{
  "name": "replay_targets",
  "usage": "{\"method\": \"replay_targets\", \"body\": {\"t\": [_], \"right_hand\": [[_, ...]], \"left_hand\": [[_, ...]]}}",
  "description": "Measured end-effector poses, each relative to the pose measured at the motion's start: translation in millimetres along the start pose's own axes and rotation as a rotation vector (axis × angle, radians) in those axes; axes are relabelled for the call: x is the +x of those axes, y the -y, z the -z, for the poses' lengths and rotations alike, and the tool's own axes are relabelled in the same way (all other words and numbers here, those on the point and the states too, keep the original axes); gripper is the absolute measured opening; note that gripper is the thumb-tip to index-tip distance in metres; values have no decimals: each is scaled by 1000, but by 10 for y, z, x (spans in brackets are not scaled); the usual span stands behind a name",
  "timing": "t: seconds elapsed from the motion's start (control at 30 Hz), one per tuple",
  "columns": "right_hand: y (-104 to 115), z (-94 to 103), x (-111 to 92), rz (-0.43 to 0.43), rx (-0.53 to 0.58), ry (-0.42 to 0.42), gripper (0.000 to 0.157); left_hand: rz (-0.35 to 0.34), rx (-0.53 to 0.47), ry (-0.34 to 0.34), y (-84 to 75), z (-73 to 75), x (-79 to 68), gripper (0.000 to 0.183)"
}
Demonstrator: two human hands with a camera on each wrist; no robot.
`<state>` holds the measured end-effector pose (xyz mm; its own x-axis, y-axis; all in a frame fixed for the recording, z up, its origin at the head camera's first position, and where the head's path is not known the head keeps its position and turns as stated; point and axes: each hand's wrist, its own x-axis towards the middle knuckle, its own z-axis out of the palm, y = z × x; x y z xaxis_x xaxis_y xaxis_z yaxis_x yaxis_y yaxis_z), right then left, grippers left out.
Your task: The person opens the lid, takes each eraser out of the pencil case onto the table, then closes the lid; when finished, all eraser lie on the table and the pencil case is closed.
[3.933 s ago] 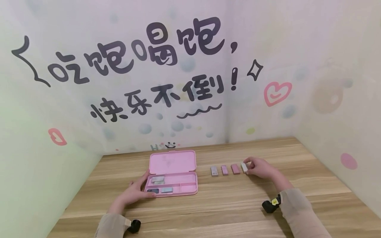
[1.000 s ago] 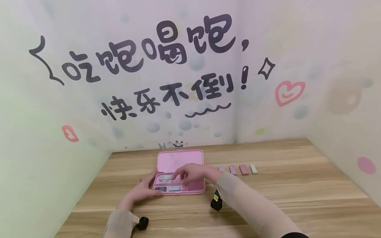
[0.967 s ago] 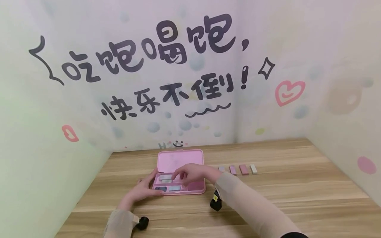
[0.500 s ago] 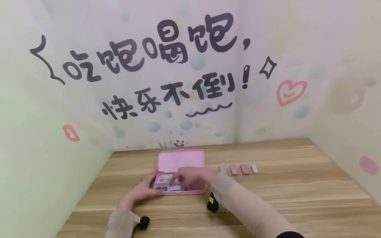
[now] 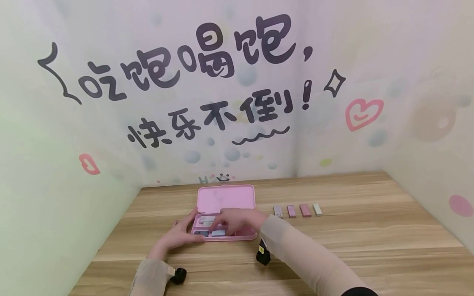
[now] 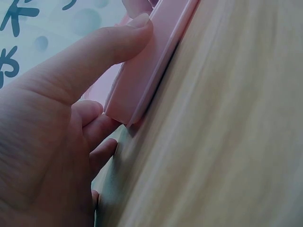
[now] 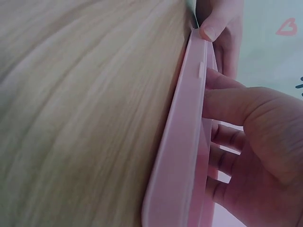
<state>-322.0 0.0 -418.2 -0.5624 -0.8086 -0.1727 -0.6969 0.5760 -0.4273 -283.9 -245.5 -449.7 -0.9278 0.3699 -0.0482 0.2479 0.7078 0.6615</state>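
Head view: the pink case [image 5: 245,237] stands toward the table's [image 5: 352,234] back edge, left of its middle, lid [image 5: 226,198] laid back, seemingly for reach from above. Its front compartment holds a dark block [image 5: 202,233] and a blue block [image 5: 218,233]; pale blocks [image 5: 207,220] lie behind. The left hand [image 5: 179,235] grips the left end between thumb at the front wall and fingers at the side, probably to steady it. The right hand's [image 5: 238,220] bent fingers dip inside near the blue block; whether they pinch anything, I cannot tell. Rightward, grey [image 5: 277,211], purple [image 5: 291,211], reddish [image 5: 305,210] and white [image 5: 317,209] blocks form a spaced row along the back edge.
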Motion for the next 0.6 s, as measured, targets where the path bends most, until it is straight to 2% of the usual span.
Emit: {"method": "replay_targets", "body": {"t": [0.2,0.43,0.6], "right_hand": [[10,-4,-7,-2,-13,-3,54],[4,38,-28,44,-19,-9,52],[-7,98,-64,8,25,-7,52]], "left_hand": [[3,-3,1,-12,-5,-6,108],[23,-17,4,-14,-4,1,108],[22,-16,6,-11,0,-4,108]]}}
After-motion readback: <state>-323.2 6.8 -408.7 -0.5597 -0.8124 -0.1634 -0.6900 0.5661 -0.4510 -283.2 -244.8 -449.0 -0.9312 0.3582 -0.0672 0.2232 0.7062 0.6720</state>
